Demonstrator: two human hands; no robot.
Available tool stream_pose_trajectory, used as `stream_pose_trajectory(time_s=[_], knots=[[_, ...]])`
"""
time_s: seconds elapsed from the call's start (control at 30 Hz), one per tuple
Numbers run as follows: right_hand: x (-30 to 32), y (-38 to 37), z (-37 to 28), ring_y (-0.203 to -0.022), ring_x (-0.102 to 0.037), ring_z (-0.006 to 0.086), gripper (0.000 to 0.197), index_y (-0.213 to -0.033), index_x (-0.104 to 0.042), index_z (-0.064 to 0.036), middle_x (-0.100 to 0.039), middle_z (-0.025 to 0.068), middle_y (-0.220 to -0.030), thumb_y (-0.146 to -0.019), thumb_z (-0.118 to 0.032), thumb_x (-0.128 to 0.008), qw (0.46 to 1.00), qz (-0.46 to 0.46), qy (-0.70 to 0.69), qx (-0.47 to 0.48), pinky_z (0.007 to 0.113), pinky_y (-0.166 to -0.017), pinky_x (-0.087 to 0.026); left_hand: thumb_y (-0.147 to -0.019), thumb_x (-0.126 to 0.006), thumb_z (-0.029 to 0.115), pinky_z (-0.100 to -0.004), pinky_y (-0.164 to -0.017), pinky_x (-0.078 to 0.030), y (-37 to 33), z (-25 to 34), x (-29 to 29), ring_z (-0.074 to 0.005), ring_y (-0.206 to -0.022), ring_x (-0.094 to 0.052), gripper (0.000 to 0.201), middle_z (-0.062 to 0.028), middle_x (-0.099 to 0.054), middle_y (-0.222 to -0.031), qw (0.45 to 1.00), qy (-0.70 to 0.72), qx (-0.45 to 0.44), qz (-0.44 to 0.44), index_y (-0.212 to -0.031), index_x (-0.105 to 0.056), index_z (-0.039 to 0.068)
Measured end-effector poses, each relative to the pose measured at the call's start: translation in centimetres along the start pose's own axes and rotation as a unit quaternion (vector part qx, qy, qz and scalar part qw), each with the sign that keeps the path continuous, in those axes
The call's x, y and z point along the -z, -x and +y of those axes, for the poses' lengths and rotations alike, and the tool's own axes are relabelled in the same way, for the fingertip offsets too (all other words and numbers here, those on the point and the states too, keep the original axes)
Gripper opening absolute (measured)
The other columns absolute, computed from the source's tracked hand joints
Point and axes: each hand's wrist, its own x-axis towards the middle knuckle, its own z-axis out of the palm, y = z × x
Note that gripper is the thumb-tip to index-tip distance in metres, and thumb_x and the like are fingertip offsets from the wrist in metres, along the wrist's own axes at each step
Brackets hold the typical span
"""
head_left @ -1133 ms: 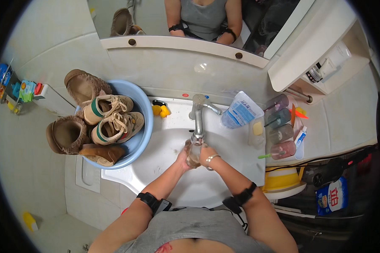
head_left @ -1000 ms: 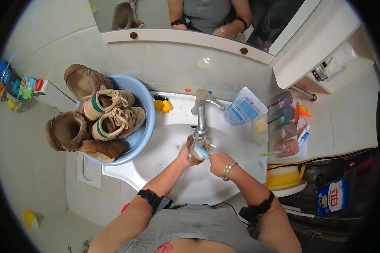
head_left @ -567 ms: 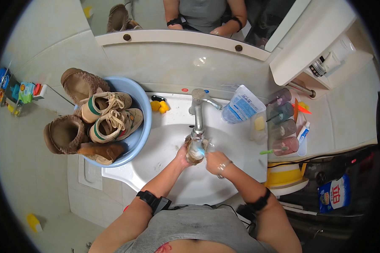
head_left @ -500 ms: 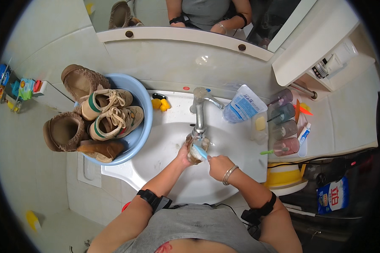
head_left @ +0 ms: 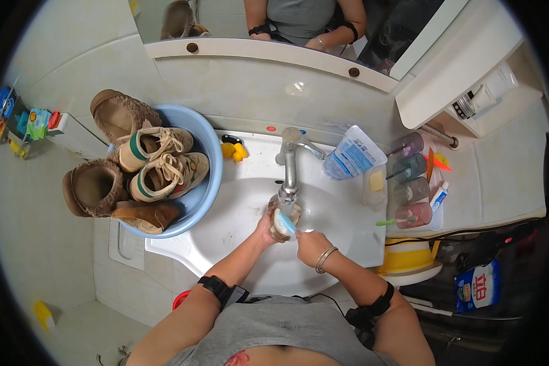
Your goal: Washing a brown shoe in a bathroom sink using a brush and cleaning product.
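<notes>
Over a white sink [head_left: 347,244], the left hand [head_left: 266,227] curls around a brownish item [head_left: 295,216], hard to identify, under the faucet [head_left: 290,168], while the right hand [head_left: 313,249] grips a blue brush [head_left: 288,224] against it, a blue basin [head_left: 216,177] of shoes [head_left: 192,169] at left and a pouch [head_left: 353,155] at right.

Under the chrome faucet [head_left: 291,165], a brown and whitish object [head_left: 294,215] of unclear kind is held by the left hand [head_left: 265,227] over the white sink [head_left: 341,244]. A light-blue brush [head_left: 288,224] is gripped by the right hand [head_left: 313,248] and laid against it. At the left, several shoes [head_left: 164,177] are piled in a blue basin [head_left: 208,204]; behind the sink bowl, yellow toy ducks [head_left: 239,152] are seen beside the basin.
</notes>
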Motion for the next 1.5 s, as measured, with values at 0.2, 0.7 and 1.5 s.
stream_pose_trajectory(time_s=[0.2, 0.7, 1.5], knots=[[-1.8, -7.8, 0.9, -0.087, -0.062, 0.0369, 0.027, -0.094, -0.062, 0.0042, -0.063, 0.0247, -0.092, -0.077, -0.016, -0.057, 0.997, 0.004, -0.044, -0.071, 0.041, -0.078, -0.050, -0.095, -0.030, 0.045, -0.0437, -0.088, -0.046, 0.5, -1.6, -1.5, -0.0263, -0.104, -0.056, 0.047, -0.0102, -0.057, -0.114, 0.998, -0.054, 0.007, 0.029, -0.123, -0.047, 0.011], [-1.4, -5.2, 0.0, -0.083, -0.061, 0.0405, 0.021, -0.080, -0.065, 0.0033, -0.062, 0.0283, -0.084, -0.074, -0.014, -0.053, 0.976, 0.011, -0.171, -0.137, 0.043, -0.075, -0.049, -0.094, -0.029, 0.044, -0.0433, -0.086, -0.048, -1.1, -3.7, 0.6, -0.0272, -0.098, -0.058, 0.047, -0.0130, -0.059, -0.108, 0.993, -0.061, -0.064, 0.078, -0.117, -0.050, 0.008], [-1.3, 3.9, 1.2, -0.069, -0.060, 0.0401, 0.029, -0.104, -0.057, 0.0031, -0.062, 0.0238, -0.074, -0.081, -0.009, -0.044, 0.996, 0.007, -0.090, 0.018, 0.047, -0.069, -0.048, -0.093, -0.028, 0.051, -0.0427, -0.079, -0.051, -2.3, -2.5, 3.3, -0.0277, -0.089, -0.061, 0.055, -0.0141, -0.061, -0.101, 0.994, -0.058, -0.040, 0.087, -0.115, -0.052, 0.006]])
